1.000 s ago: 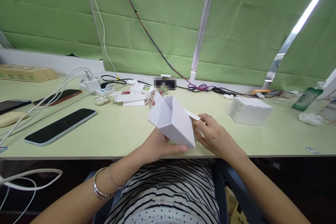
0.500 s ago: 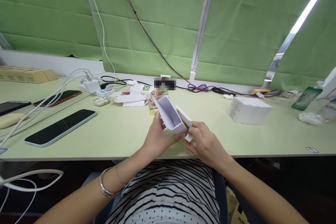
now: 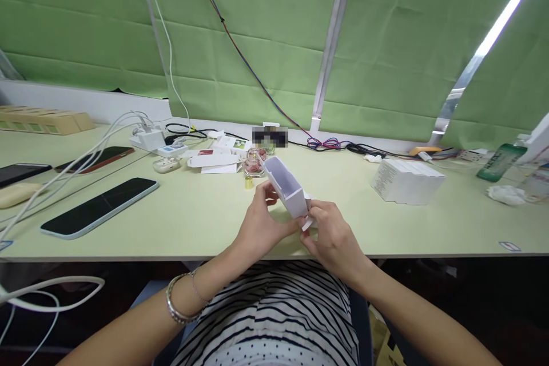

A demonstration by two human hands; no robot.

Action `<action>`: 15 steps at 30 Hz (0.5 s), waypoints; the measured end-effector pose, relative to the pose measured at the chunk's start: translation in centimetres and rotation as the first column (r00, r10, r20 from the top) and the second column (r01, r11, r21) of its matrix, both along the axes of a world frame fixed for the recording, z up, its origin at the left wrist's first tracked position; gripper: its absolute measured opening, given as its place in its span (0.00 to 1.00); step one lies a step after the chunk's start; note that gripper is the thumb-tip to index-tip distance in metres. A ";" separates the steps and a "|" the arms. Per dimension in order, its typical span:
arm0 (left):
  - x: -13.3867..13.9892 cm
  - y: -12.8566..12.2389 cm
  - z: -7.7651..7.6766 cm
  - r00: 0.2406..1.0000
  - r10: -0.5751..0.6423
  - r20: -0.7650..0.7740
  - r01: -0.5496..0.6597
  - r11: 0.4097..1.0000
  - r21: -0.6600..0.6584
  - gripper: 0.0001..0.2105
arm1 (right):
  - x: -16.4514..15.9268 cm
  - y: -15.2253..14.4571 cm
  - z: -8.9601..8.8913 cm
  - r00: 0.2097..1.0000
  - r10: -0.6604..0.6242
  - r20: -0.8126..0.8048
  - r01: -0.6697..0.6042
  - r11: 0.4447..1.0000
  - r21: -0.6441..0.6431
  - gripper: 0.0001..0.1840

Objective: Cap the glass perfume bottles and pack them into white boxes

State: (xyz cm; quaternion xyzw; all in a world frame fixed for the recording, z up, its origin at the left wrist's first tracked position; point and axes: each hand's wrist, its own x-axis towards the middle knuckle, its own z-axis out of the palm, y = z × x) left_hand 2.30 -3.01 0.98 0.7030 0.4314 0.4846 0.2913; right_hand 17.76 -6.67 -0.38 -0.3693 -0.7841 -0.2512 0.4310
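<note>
Over the counter (image 3: 206, 217), mid-frame, I hold an open white carton (image 3: 295, 203), tilted, its hollow facing up; the fingers of my left hand (image 3: 257, 226) curl round its left side; those of my right hand (image 3: 337, 234) pinch a white card piece (image 3: 306, 224) at its lower right end; a gold cap (image 3: 249, 183) sits just past my left fingers; a smartphone (image 3: 100, 206) lies at left, white boxes (image 3: 409, 183) at right.
</note>
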 end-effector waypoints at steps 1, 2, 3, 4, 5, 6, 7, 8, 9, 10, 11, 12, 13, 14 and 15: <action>-0.1 0.1 -0.2 1.000 0.015 -0.025 -0.014 1.000 0.022 0.32 | 0.0 0.0 0.0 1.000 0.000 -0.006 0.000 1.000 0.003 0.18; -0.1 0.2 -0.3 0.999 0.022 -0.048 -0.020 0.999 0.034 0.32 | 0.0 -0.1 0.1 1.000 -0.002 -0.009 0.002 1.000 0.003 0.18; -0.1 0.3 -0.3 0.998 0.023 -0.063 -0.021 0.999 0.034 0.32 | 0.0 -0.1 0.1 1.000 -0.004 -0.011 0.004 1.000 0.004 0.18; -0.1 0.3 -0.3 0.998 0.019 -0.064 -0.018 1.000 0.026 0.32 | 0.0 -0.1 0.1 1.000 -0.006 -0.010 0.006 1.000 0.005 0.19; 0.0 0.4 -0.2 0.999 0.015 -0.051 -0.014 1.000 0.013 0.33 | 0.0 -0.1 0.2 1.000 -0.008 -0.008 0.008 1.000 0.004 0.19; 0.1 0.4 -0.1 1.000 0.010 -0.028 -0.010 1.000 0.001 0.33 | 0.0 -0.1 0.2 1.000 -0.010 -0.007 0.010 1.000 0.003 0.19; 0.2 0.4 0.0 1.000 0.007 0.003 -0.007 1.000 -0.009 0.33 | 0.0 -0.1 0.2 1.000 -0.012 -0.006 0.012 1.000 0.001 0.19; 0.4 0.3 0.0 0.999 0.002 0.034 -0.001 1.000 -0.018 0.33 | 0.0 -0.1 0.3 1.000 -0.013 -0.005 0.013 1.000 -0.002 0.19; 0.5 0.3 0.1 0.998 -0.002 0.061 0.004 1.000 -0.028 0.34 | 0.0 -0.1 0.3 1.000 -0.016 -0.003 0.016 1.000 -0.003 0.19; 0.5 0.3 0.1 0.997 -0.003 0.081 0.006 0.999 -0.036 0.34 | 0.0 -0.1 0.4 1.000 -0.019 -0.004 0.019 1.000 -0.003 0.19; 0.6 0.3 0.0 0.995 -0.002 0.097 0.006 0.999 -0.040 0.34 | 0.0 -0.1 0.4 1.000 -0.020 -0.006 0.020 1.000 0.000 0.19; 0.6 0.3 0.0 0.994 0.000 0.111 0.004 0.999 -0.038 0.34 | 0.0 -0.1 0.4 1.000 -0.021 -0.009 0.021 1.000 0.004 0.19; 0.6 0.3 -0.1 0.992 0.005 0.123 -0.001 0.999 -0.036 0.34 | 0.0 -0.1 0.4 1.000 -0.022 -0.012 0.022 1.000 0.005 0.19; 0.6 0.3 -0.2 0.991 0.009 0.130 -0.005 0.999 -0.034 0.34 | -0.1 -0.1 0.4 1.000 -0.023 -0.012 0.023 1.000 0.006 0.19; 0.6 0.3 -0.2 0.991 0.012 0.135 -0.008 1.000 -0.031 0.35 | -0.1 -0.1 0.4 1.000 -0.024 -0.009 0.024 1.000 0.005 0.20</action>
